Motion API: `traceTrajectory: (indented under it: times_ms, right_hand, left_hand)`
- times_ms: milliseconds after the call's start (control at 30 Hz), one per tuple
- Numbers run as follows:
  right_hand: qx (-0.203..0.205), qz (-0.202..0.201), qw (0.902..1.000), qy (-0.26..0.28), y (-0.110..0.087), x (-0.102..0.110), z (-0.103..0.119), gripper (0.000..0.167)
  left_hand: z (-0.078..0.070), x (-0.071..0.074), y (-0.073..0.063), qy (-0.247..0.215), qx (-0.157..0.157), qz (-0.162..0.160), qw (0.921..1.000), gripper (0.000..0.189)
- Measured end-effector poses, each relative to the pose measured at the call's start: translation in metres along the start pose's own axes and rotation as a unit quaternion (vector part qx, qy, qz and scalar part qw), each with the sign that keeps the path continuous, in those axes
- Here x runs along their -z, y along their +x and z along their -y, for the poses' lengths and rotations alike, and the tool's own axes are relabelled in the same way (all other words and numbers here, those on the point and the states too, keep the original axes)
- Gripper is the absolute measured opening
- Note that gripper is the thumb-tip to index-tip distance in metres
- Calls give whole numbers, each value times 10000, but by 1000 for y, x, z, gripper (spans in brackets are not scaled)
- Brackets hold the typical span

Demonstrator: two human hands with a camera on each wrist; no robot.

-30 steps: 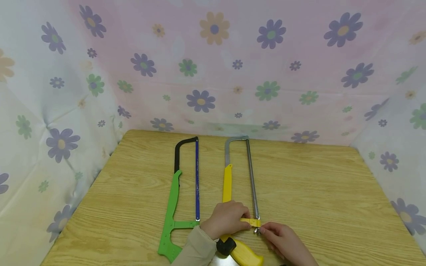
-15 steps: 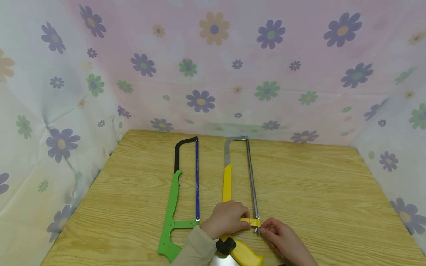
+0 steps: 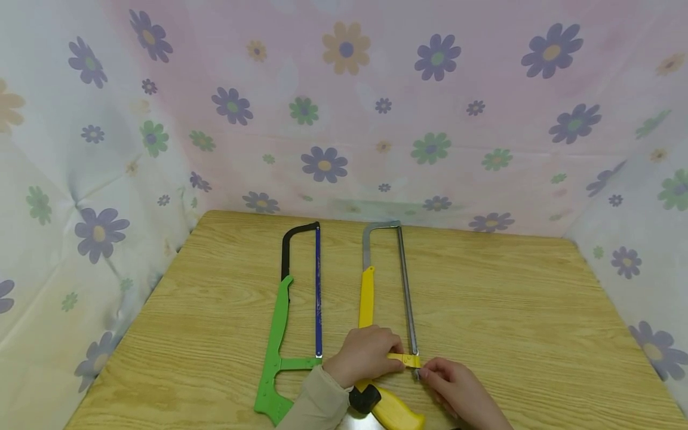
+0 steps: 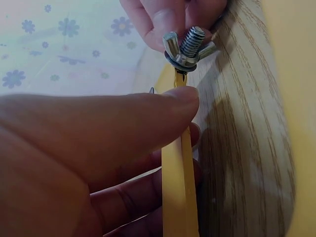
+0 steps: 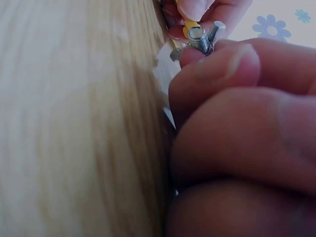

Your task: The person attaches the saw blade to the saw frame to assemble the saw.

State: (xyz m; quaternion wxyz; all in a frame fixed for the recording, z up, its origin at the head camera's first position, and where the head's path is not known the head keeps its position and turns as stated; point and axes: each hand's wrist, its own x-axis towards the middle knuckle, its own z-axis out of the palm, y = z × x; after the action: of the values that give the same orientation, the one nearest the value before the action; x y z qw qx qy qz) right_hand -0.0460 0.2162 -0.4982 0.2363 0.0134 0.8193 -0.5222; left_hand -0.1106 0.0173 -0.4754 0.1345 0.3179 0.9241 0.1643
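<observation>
A yellow-handled hacksaw [image 3: 367, 298] with a grey frame and a grey blade lies on the table in the head view. My left hand [image 3: 368, 353] grips its short yellow crossbar [image 4: 178, 192], thumb on one side and fingers on the other. Past that bar's end, a threaded bolt [image 4: 192, 42] sticks out through a metal wing nut [image 4: 171, 47]. My right hand [image 3: 462, 391] pinches the wing nut between thumb and index fingertip; part of the nut is hidden by the fingers in the right wrist view.
A green hacksaw [image 3: 276, 334] with a black front frame and a blue blade lies to the left, alongside the yellow one. Wood-grain table [image 3: 510, 298] extends to the right. Flowered cloth [image 3: 344, 113] stands behind and at both sides. A black rounded thing [image 3: 365, 399] sits by the left wrist.
The wing nut's wings stand at a different angle between frames as my right fingertips shift slightly. My left hand and both hacksaws stay in place.
</observation>
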Motion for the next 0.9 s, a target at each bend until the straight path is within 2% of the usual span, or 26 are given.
traceTrajectory:
  times_ms: [233, 900]
  right_hand:
    - [21, 105, 9999, -13, 1, 1, -2, 37]
    - [-71, 69, 9999, -53, -2, -1, 3, 38]
  left_hand:
    - [0, -1, 0, 44, -6, -3, 10000, 15]
    - [0, 0, 0, 50, 7, -4, 10000, 16]
